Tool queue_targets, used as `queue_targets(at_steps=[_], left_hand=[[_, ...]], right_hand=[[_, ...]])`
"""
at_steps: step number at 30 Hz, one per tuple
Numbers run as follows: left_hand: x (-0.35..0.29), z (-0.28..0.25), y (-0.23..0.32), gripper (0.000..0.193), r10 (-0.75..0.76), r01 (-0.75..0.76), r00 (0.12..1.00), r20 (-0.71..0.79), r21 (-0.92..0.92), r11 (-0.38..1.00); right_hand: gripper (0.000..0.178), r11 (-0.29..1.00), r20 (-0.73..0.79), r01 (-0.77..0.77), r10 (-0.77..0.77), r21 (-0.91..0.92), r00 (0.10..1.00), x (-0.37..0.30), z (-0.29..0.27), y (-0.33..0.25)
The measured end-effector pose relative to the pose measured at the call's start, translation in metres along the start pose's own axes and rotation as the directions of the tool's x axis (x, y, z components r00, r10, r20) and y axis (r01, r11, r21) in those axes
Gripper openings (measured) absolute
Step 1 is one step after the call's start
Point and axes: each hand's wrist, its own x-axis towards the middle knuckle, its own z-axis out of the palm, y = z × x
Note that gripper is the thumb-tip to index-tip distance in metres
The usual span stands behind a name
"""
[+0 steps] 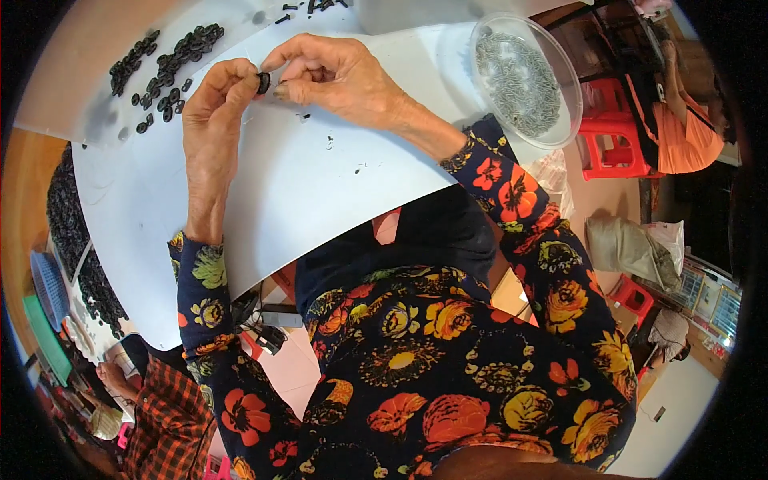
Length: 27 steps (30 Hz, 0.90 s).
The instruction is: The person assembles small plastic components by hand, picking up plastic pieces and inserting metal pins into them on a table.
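My left hand pinches a small round black plastic piece between thumb and fingertips, above the white table sheet. Close on its right is my right hand, fingers curled and thumb tip near the black piece. Whatever sits between its fingertips is too small to make out. Left of my hands lie many similar black pieces in loose clusters. A clear round tub full of thin silvery metal pins stands to the right of my right forearm.
Several dark bolt-like parts lie at the far edge. A heap of black pieces and a blue basket are at the left. A person in a checked shirt is at lower left; another in orange is beyond red stools.
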Motion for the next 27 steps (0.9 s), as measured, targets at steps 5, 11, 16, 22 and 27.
queue_targets(at_steps=[5,11,16,22,27], left_hand=[[-0.001,0.001,0.002,0.008,-0.004,0.005,1.0,-0.015,0.084,0.996],[-0.001,0.001,0.002,0.008,-0.016,0.012,0.999,0.032,0.14,0.99],[-0.003,0.011,0.015,0.017,0.032,-0.022,0.999,-0.037,0.237,0.971],[-0.007,0.014,0.01,0.031,-0.036,0.008,0.997,0.07,0.361,0.933],[-0.006,0.011,0.005,0.03,0.034,-0.052,0.998,0.054,0.378,0.924]], right_hand=[[0.029,1.0,0.014,-0.008,0.008,-0.004,1.0,0.0,0.0,0.0],[0.027,1.0,0.003,0.003,-0.003,0.024,1.0,0.001,0.001,0.004],[0.024,0.998,-0.026,-0.009,0.01,0.066,1.0,0.001,-0.001,0.004],[0.024,0.993,-0.061,0.002,0.006,0.122,0.998,0.001,-0.002,0.0],[0.025,0.993,-0.015,-0.018,0.02,0.113,1.0,0.001,-0.001,-0.005]])
